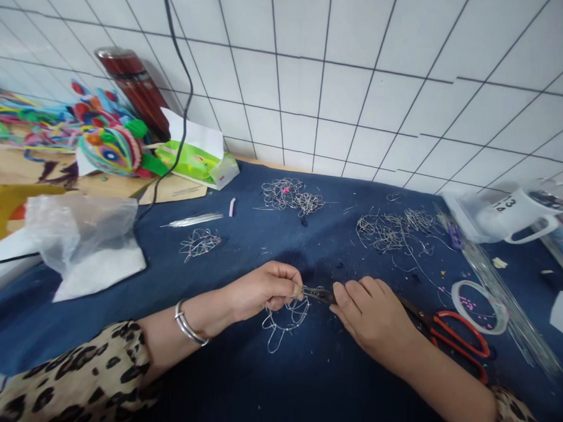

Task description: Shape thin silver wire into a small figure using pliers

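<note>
Near the middle of the blue cloth, my left hand (278, 285) pinches a looped piece of silver wire (283, 326), its loops hanging below the fingers. My right hand (370, 311) is closed round a pair of dark pliers (322, 294), whose jaws reach to the wire beside my left fingertips. Most of the pliers' handle is hidden in my palm. Behind the hands lie a tangle of wire shapes with a pink spot (286, 195) and a second wire tangle (388, 228). A smaller wire piece (200, 243) rests to the left.
Orange-handled scissors (463, 334) and a round dish of pink beads (480, 307) are at the right. Long straight wires (497, 295) lie near a white mug (519, 215). At the left are a plastic bag (89, 234), a black cable (189, 95) and a red flask (135, 86).
</note>
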{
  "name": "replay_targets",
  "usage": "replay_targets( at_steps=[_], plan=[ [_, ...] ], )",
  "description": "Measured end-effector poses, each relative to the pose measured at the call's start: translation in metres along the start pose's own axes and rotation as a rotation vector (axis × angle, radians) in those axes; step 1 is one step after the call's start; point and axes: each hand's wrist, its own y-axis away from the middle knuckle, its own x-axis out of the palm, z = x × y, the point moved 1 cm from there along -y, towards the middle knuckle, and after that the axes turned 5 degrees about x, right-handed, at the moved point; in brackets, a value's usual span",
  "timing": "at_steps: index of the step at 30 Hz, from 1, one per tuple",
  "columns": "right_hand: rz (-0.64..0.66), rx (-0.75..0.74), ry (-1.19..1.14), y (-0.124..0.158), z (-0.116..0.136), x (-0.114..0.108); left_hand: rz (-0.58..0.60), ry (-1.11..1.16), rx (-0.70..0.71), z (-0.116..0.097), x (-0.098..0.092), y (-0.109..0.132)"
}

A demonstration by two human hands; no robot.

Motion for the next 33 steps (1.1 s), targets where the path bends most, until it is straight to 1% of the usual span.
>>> replay_targets(
  at_steps=[9,20,24,29,33],
  plan=[
    [-0.002,0.0,0.017,0.0012,0.0,0.0015,0.021,0.012,-0.022,0.0017,-0.0019,-0.0004],
    [-0.063,-0.011,0.071,0.0045,-0.0006,0.003,0.012,0.022,-0.046,0.0001,-0.0014,-0.0001],
    [-0.072,-0.03,0.082,0.0054,-0.0014,0.0026,0.031,0.032,-0.057,0.0003,-0.0022,-0.0002],
    [-0.076,-0.046,0.069,0.0054,-0.0026,-0.0003,0.043,0.047,-0.072,0.0001,-0.0035,-0.0013],
    [-0.053,-0.024,0.017,0.0041,-0.0024,0.004,0.041,0.027,-0.063,-0.0008,-0.0024,-0.0015]
  ],
)
